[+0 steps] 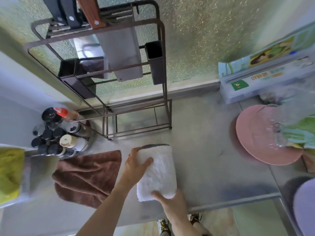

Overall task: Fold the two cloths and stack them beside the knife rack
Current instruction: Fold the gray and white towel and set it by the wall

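Note:
A white fluffy cloth lies folded into a narrow rectangle on the steel counter, in front of the knife rack. My left hand grips its far left corner, thumb on top. My right hand pinches its near edge. A brown cloth lies unfolded and rumpled on the counter to the left of the white one, partly under my left forearm. The dark metal rack holds knives and a cleaver, with its base frame just beyond the white cloth.
A round carousel of spice jars and bottles stands left of the rack. A pink plate sits at the right with a clear glass item on it. Boxes of wrap line the back right. A yellow cloth is at far left.

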The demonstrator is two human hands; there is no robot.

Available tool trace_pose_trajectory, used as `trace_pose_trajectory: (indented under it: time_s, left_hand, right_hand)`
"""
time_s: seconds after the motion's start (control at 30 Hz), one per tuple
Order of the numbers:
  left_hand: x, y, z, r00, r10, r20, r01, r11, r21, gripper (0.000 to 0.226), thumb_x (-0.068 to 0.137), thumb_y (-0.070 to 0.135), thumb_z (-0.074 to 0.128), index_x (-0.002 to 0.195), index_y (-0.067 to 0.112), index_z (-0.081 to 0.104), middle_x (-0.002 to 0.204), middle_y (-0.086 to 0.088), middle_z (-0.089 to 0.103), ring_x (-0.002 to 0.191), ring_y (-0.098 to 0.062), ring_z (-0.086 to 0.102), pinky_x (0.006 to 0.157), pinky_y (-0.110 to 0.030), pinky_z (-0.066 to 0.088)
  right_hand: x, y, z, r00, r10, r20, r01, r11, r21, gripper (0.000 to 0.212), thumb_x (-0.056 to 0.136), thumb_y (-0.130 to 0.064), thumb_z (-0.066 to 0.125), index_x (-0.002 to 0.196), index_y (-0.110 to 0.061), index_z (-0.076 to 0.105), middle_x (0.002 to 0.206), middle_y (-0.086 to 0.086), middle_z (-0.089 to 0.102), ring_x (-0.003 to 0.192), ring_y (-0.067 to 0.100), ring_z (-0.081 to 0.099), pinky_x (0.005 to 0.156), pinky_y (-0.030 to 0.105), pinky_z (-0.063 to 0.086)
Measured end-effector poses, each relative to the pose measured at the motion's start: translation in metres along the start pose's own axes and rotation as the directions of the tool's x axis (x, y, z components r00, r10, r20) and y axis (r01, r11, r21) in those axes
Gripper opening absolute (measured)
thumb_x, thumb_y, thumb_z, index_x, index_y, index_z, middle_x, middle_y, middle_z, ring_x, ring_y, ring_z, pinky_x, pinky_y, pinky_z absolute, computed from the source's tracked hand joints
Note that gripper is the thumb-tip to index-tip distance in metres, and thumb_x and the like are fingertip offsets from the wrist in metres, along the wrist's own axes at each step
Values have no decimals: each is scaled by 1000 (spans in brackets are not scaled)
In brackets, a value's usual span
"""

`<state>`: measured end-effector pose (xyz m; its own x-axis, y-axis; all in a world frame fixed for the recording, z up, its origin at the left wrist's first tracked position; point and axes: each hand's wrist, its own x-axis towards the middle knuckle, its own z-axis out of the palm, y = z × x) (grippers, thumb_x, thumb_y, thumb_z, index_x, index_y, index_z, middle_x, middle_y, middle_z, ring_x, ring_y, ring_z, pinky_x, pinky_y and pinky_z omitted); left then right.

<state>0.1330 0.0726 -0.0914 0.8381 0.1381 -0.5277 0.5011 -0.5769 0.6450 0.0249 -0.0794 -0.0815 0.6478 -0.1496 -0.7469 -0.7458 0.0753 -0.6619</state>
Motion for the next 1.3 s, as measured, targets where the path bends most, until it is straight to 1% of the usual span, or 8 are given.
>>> trace_pose_trajectory:
  time_s: [0.13,0.33,0.57,0.77,0.97,1.13,1.2,1.3]
  left_hand:
    - [-22,25,21,936,-307,173,351,778,-521,48,70,31,82,113,20,63,110,-8,72,98,-25,68,78,-39,57]
    - [-19,89,87,871,-354,340,479,460,-747,33,73,10,77,104,4,68,85,-11,77,96,-34,68,97,-47,55]
    - [41,157,149,898,-331,291,343,109,-933,42,81,9,80,120,3,66,106,-16,77,100,-31,73,98,-47,55]
    - [90,182,159,901,-404,158,175,5,-985,38,84,14,80,119,7,64,114,-16,74,105,-30,72,98,-45,56]
    - [101,189,165,886,-458,73,132,97,-986,46,86,31,78,121,6,63,110,-12,73,102,-27,72,92,-39,59]
    - [53,206,161,874,-455,-168,350,832,-431,51,95,58,47,100,9,61,89,-3,65,81,-23,60,77,-36,49]
    - [38,213,157,912,-145,-385,92,984,-151,42,100,46,44,75,13,54,73,-1,60,70,-23,55,67,-39,46]
    - [58,207,161,670,562,-485,-417,825,381,20,100,20,52,84,14,63,101,-7,67,97,-28,59,83,-42,50]
  right_hand:
    - [23,-14,-46,995,41,-88,-26,986,166,38,63,-4,86,95,-17,71,87,-3,79,84,14,73,72,29,54]
    - [90,-76,-137,990,-27,-136,60,967,247,38,71,-10,72,106,-19,62,102,9,73,93,29,70,71,39,56]
    - [192,-173,-172,964,-253,-82,257,965,47,40,88,-8,61,128,-14,56,114,7,66,92,16,65,67,25,49]
    - [241,-213,-155,900,-436,12,435,896,-86,28,90,-17,60,118,-19,62,108,0,70,99,18,67,80,31,54]
    - [266,-215,-151,854,-520,28,500,804,-321,37,85,-42,55,114,-21,63,104,0,71,98,20,66,91,47,53]
    - [251,-206,-158,747,-665,-23,558,644,-523,63,97,-44,50,151,-16,30,151,7,41,138,22,39,113,40,34]
    - [243,-203,-158,627,-778,42,639,483,-599,57,101,-39,44,152,-19,28,157,6,35,145,23,31,116,44,32]
    - [246,-200,-156,478,-859,185,664,215,-716,53,103,-29,39,153,-14,27,163,10,25,151,26,19,119,45,27]
